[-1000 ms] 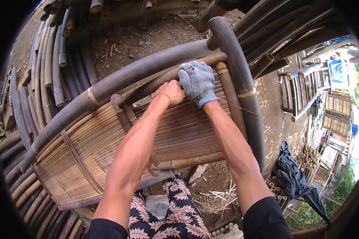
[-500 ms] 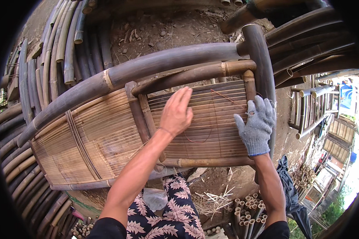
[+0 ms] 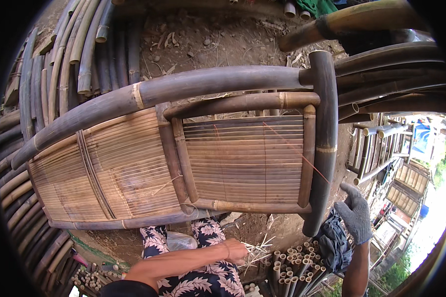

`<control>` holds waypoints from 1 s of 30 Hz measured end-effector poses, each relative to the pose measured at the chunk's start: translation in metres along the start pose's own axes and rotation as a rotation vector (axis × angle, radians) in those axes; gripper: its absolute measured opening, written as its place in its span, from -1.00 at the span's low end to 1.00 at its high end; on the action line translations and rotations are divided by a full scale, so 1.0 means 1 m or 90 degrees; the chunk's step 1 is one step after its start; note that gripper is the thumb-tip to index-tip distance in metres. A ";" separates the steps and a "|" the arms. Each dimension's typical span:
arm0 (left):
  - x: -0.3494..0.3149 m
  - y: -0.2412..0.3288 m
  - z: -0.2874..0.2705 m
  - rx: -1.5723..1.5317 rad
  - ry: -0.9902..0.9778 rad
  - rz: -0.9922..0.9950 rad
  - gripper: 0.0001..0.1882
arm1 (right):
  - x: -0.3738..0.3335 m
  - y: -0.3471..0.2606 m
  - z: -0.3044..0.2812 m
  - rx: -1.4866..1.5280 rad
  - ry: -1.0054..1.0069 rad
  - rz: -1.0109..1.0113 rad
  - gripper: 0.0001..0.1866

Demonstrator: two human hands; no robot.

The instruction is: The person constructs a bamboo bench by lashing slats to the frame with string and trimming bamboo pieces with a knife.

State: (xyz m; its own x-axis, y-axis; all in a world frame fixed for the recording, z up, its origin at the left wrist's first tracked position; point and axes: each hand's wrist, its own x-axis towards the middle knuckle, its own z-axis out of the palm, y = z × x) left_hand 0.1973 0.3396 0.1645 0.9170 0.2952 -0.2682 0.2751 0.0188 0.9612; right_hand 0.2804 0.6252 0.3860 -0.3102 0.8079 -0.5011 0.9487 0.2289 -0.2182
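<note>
A bamboo chair-like frame (image 3: 223, 79) with slatted panels lies across my view. From the smaller slatted panel (image 3: 243, 163), a thin red string (image 3: 288, 143) runs taut down and right, over the dark end post. At its far end is my right hand (image 3: 356, 218) in a grey knit glove, beyond the post; its fingers look closed on the string, though the grip is partly blurred. My left hand (image 3: 237, 251), bare, is over my lap, below the panel's lower rail. Its fingers are curled in, and anything inside them is hidden.
Bamboo poles are stacked at the left (image 3: 79, 49) and upper right (image 3: 391, 74). Pale shavings (image 3: 256, 250) and a bundle of upright cut tubes (image 3: 297, 262) lie below the frame. Dark crumpled cloth (image 3: 334, 242) is beside my right hand. A clear plastic bag (image 3: 181, 241) rests between my legs.
My right hand has left the panel's right edge and moved down and outward, drawing the red string straight. My left hand has come off the slats down to my lap.
</note>
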 end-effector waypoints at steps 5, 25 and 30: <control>-0.077 0.010 -0.162 0.065 1.071 -0.122 -0.34 | -0.051 -0.014 -0.026 -0.193 0.061 -0.202 -0.81; -0.088 -0.130 -0.259 0.001 0.904 -0.267 -0.62 | 0.193 -0.101 0.172 -0.388 0.293 -0.172 -0.75; -0.087 -0.141 -0.274 -0.027 0.806 -0.299 -0.62 | 0.203 -0.145 0.200 -0.252 0.144 -0.036 -0.72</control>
State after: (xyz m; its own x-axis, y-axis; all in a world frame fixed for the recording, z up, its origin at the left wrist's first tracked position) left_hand -0.0006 0.5732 0.0697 -0.1616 0.9230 -0.3493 0.4562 0.3838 0.8029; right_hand 0.0680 0.6477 0.1487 -0.3827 0.8764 -0.2922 0.8949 0.4303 0.1184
